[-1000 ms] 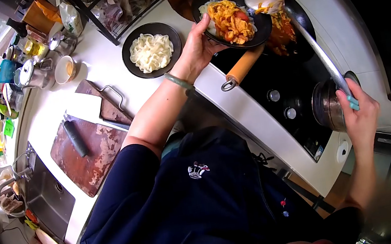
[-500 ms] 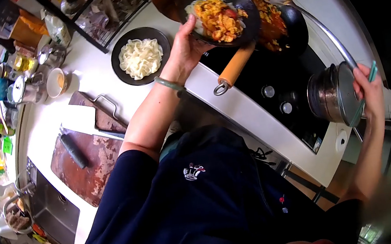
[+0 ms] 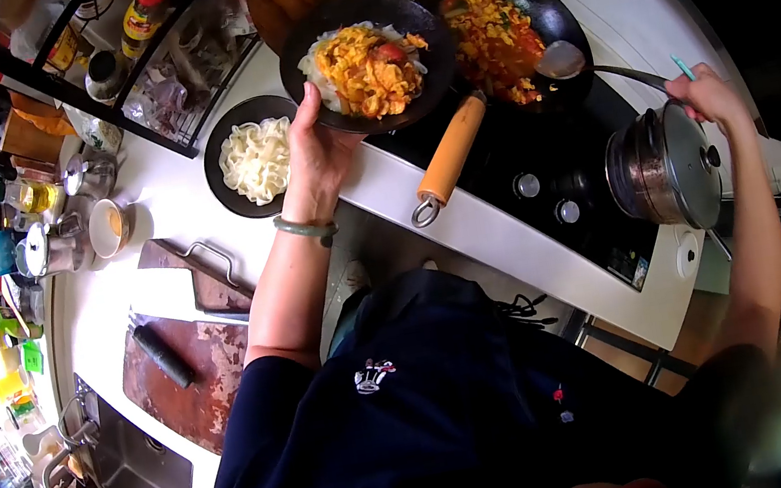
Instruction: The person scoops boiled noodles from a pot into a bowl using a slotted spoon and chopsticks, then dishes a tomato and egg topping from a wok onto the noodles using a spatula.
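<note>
My left hand (image 3: 321, 153) grips the near rim of a dark plate (image 3: 292, 45) and holds it up beside the wok. White noodles topped with tomato and scrambled egg (image 3: 370, 70) lie on it. My right hand (image 3: 714, 98) is closed around the handle of a metal ladle (image 3: 561, 61), whose bowl is at the right inner side of the wok (image 3: 568, 15). A thin teal stick (image 3: 682, 67) pokes out of the same hand. More tomato and egg (image 3: 494, 42) is in the wok, and its wooden handle (image 3: 453, 154) points toward me.
A second dark plate (image 3: 217, 174) of plain noodles (image 3: 257, 163) stands on the counter. A lidded pot (image 3: 641, 166) sits on the black stove (image 3: 538, 146). A cleaver (image 3: 165, 353) lies on the cutting board (image 3: 202, 403) near the sink (image 3: 142, 473). A black rack (image 3: 131, 131) holds bottles.
The ladle has gone from above the wok's far edge down into it, turning over. My right hand has moved upward in view. The held plate has shifted left, uncovering more of the wok.
</note>
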`<state>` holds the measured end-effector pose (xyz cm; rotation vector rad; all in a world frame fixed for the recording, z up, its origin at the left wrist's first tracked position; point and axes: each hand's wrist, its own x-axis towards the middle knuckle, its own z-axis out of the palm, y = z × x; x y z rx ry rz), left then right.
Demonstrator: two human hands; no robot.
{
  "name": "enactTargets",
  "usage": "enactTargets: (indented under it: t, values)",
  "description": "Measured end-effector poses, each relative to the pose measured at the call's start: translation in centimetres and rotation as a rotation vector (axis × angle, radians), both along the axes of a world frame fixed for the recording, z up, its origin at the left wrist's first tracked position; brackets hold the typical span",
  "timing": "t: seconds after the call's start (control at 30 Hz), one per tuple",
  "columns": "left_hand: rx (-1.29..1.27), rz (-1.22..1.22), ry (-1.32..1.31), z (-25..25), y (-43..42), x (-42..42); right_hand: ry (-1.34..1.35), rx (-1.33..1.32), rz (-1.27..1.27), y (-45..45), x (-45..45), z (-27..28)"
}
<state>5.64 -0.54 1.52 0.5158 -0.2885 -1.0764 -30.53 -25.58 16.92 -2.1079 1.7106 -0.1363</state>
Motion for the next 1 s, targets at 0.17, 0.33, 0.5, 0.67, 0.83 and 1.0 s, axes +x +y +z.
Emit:
enactTargets:
  t: [0.17,0.33,0.5,0.67,0.83,1.0]
  values:
    - [-0.026,-0.004,0.034,-0.1,0.4,0.3,-0.389,0.295,-0.025,-2.2,2.3,-9.1]
    - [0.053,0.022,-0.022,1.0,1.0,-0.1,-0.735,0.333,-0.095,0.6,4.3,-13.4]
    - [0.062,-0.001,-0.037,1.1,0.8,-0.2,-0.803,0.324,-0.131,2.5,2.3,-13.3]
    - [0.078,-0.009,-0.041,1.1,0.0,-0.5,-0.829,0.315,-0.139,4.7,0.3,-10.5]
    - [0.104,-0.009,-0.084,1.1,-0.6,-0.4,-0.845,0.324,-0.115,6.7,-1.0,-6.5]
    - [0.026,-0.062,-0.073,-0.1,-1.3,0.2,-0.810,0.298,-0.042,9.7,-1.2,-1.4]
